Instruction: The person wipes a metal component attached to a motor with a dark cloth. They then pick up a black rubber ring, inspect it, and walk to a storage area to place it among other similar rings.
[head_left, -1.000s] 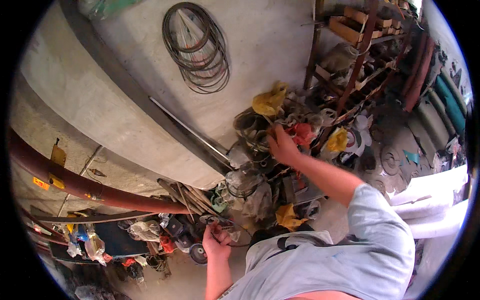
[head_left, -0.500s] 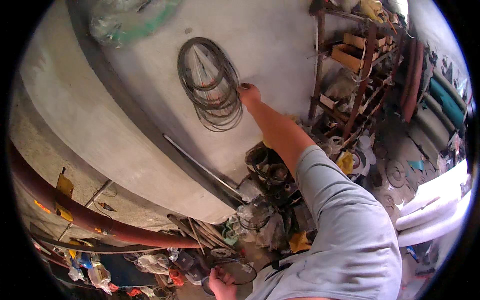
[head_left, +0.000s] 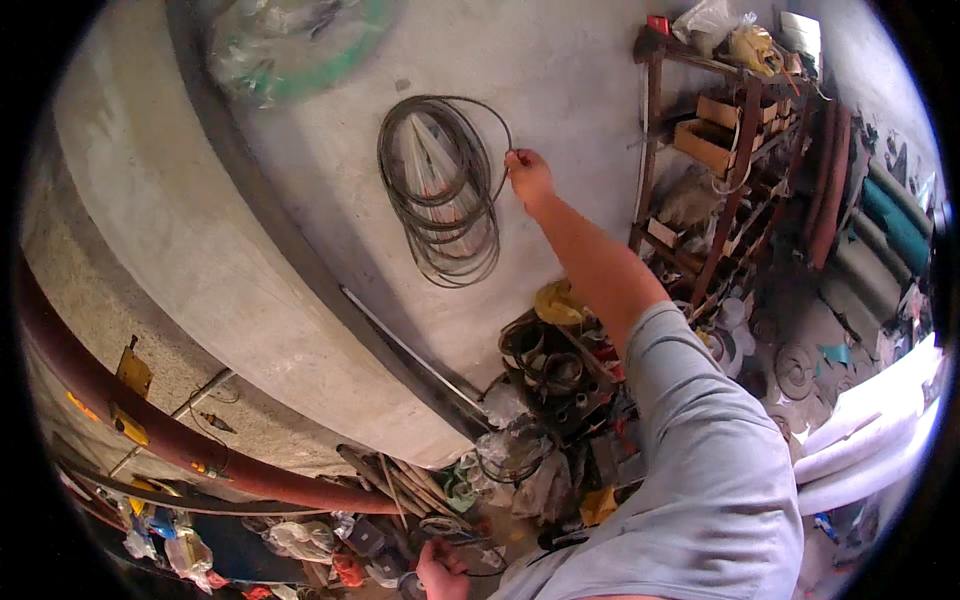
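A bundle of thin dark loops (head_left: pixel 397 200), like belts or cable rings, hangs on the pale wall. Thin pale and reddish strands (head_left: pixel 440 190) hang inside it. My right hand (head_left: pixel 530 178) reaches up with its fingers pinched on the side of one loop, which bows out to the right from the bundle. Low in the view, my left hand (head_left: pixel 441 570) is closed around another thin dark loop (head_left: pixel 488 574), partly cut off by the lower edge.
To the right stands a rusty metal shelf (head_left: pixel 743 130) with cardboard boxes (head_left: pixel 704 147). Metal parts and plastic bags crowd the floor below the wall. A reddish-brown pipe (head_left: pixel 255 474) curves across the lower left. Rolled sheets (head_left: pixel 895 215) lean at far right; wrapped green coil (head_left: pixel 350 60) hangs above.
My right hand has drawn one loop outward to the right, away from the bundle. The view has shifted slightly. My left hand keeps its loop low down.
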